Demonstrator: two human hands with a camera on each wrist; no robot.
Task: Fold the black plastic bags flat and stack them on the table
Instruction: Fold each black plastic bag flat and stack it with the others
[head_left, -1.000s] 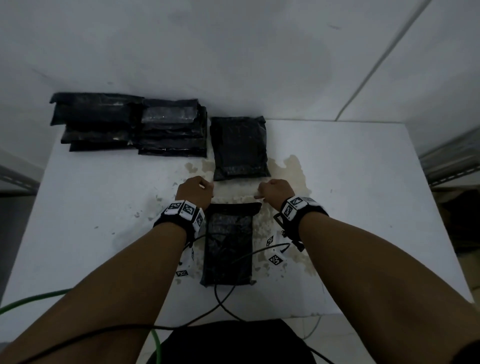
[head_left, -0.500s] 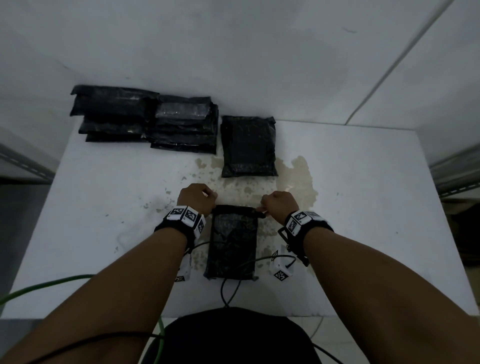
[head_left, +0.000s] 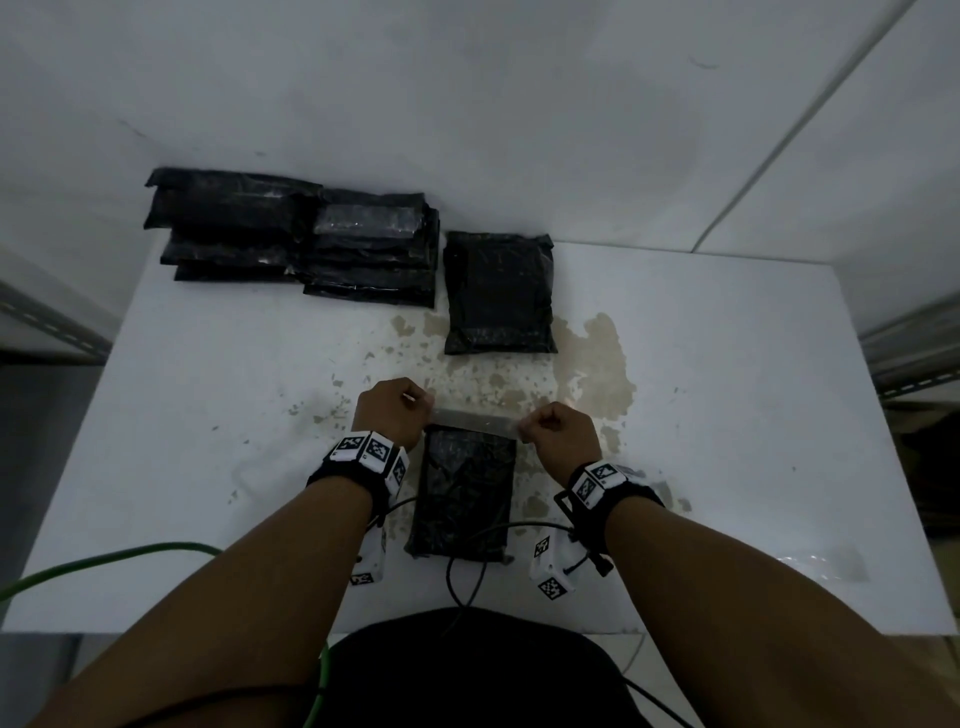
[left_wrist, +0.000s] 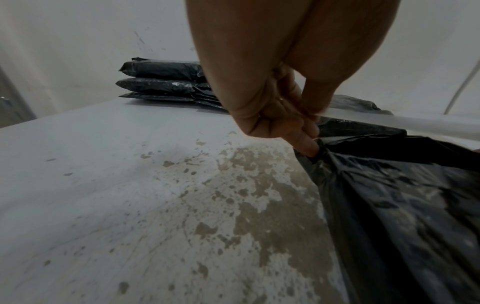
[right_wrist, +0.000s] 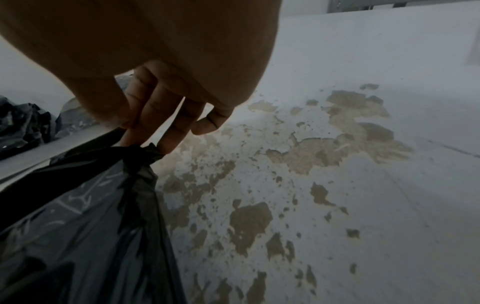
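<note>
Pinching the far corners of the crinkled black plastic bag (head_left: 462, 499) lying near the white table's (head_left: 727, 415) front edge, left hand (head_left: 392, 415) and right hand (head_left: 561, 431) stretch its pale flap (head_left: 475, 422) taut, apparently for a straight fold.

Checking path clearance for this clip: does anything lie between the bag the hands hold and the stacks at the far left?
Nothing visible blocks it. The bag reaches the stacks over bare, stained table; a single folded bag lies right of that path.
</note>
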